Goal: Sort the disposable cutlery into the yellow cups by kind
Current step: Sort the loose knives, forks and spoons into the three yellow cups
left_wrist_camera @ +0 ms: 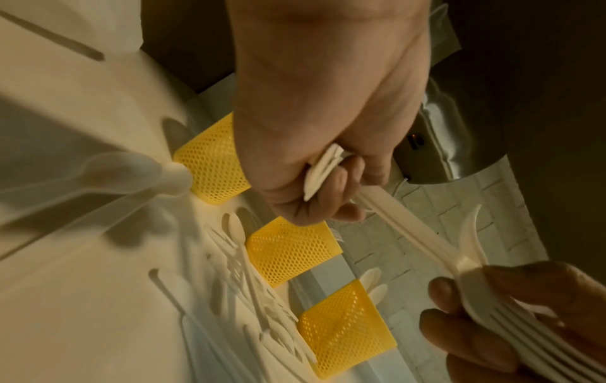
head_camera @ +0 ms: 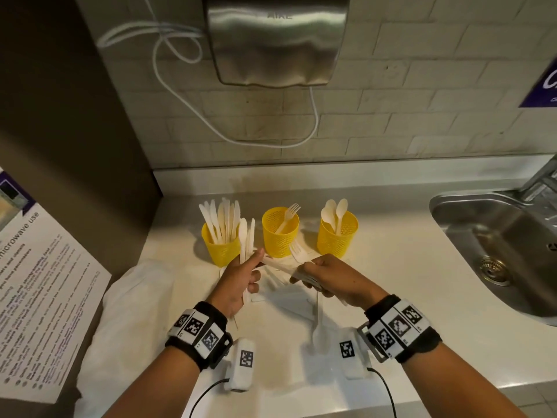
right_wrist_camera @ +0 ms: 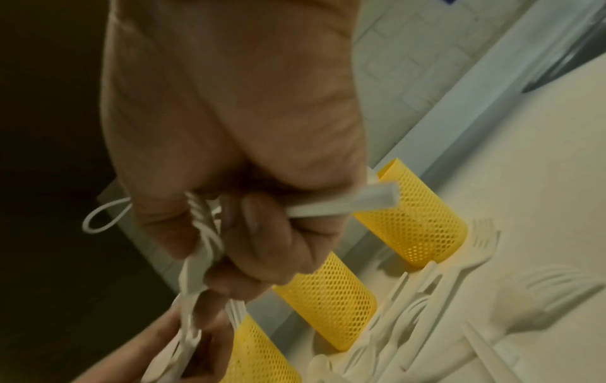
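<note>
Knives (head_camera: 247, 236) upright in my left hand (head_camera: 241, 279), knife cup (head_camera: 221, 245) just beyond, nearest that hand. Right hand (head_camera: 328, 282) clutches forks (head_camera: 298, 251), axis pointing toward middle cup (head_camera: 280, 233).

Head view: set high, faced forward and down over the worktop (head_camera: 391, 267) toward its rear edge. Wrist views: set close behind each hand, faced along the fingers. The three yellow cups (head_camera: 280, 233) are shared by all views.
</note>
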Motion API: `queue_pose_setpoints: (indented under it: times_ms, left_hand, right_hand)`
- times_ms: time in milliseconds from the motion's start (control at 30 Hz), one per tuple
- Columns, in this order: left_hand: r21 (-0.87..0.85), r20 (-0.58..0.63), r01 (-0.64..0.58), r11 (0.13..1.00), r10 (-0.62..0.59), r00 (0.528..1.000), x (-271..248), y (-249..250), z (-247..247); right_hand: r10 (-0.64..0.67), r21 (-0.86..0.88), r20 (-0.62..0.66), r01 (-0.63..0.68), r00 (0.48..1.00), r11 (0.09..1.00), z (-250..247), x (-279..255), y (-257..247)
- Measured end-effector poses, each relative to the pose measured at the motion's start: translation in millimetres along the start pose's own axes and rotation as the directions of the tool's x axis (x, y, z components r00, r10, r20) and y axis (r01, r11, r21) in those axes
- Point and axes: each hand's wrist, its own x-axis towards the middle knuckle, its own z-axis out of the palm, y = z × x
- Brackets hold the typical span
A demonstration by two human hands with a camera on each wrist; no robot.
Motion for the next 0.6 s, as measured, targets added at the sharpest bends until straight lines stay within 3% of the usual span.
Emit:
queue_pose_setpoints:
  times_ms: [133, 233, 300, 367, 500, 600]
  left_hand:
    - [-0.032, 0.016, -0.065, 0.997, 0.066, 0.998, -3, 0, 0]
    - [0.019, -0.014, -0.094, 0.995, 0.094, 0.995, -6, -1, 3]
    - [0.034, -0.031, -0.087, 0.996, 0.088, 0.996, -9, -2, 11]
    - [0.037, -0.012, -0.057, 0.998, 0.058, 0.998, -12, -4, 21]
    - [0.088, 0.106, -0.005, 0.996, -0.004, 0.994, -20, -7, 36]
    - [-0.003, 0.121, 0.081, 0.997, -0.08, 0.989, -22, -7, 36]
  right_hand:
    - [0.029, 0.182, -0.13, -0.005, 0.991, 0.983, -9, 4, 1]
    - [0.084, 0.484, -0.264, 0.057, 0.961, 0.873, -8, 14, 7]
    - [0.076, 0.593, -0.324, 0.139, 0.943, 0.793, -4, 21, 7]
    - [0.041, 0.619, -0.368, 0.212, 0.929, 0.756, 3, 26, 2]
    - [0.032, 0.579, -0.459, 0.272, 0.888, 0.769, 15, 33, -12]
    - [0.039, 0.605, -0.516, 0.331, 0.856, 0.724, 15, 33, -19]
